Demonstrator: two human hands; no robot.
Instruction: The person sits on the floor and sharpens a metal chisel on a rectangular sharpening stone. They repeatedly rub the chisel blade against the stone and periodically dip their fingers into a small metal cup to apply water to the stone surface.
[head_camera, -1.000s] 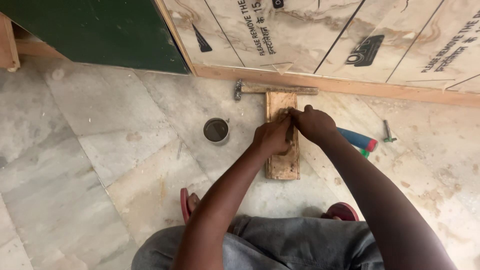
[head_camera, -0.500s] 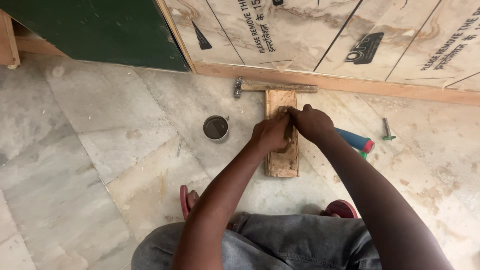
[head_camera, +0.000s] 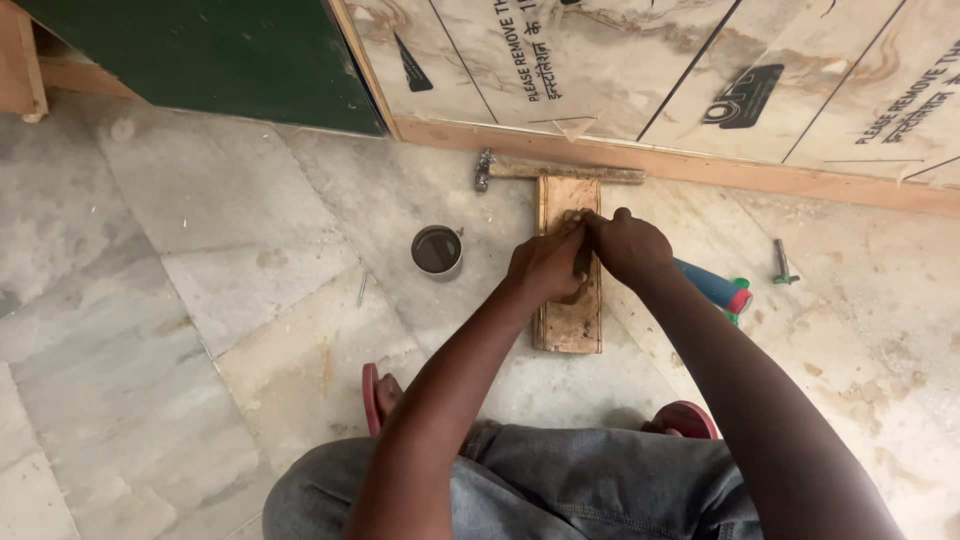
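Red sandals: one (head_camera: 372, 395) by the left knee, one (head_camera: 686, 418) by the right.
Left hand (head_camera: 545, 265): closed on something small, cannot tell what, atop the wooden block (head_camera: 568, 322).
Right hand (head_camera: 628, 245): pinched beside it, same spot.
Around: dark-filled tin (head_camera: 437, 250) left; blue tool (head_camera: 712, 287), small bolt (head_camera: 781, 262) right.
Beyond: hammer (head_camera: 540, 171) touches the block's far end.

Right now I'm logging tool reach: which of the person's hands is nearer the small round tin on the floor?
Left. The left hand rests on the wooden block, just right of the tin; the right hand sits farther right, beyond the left.
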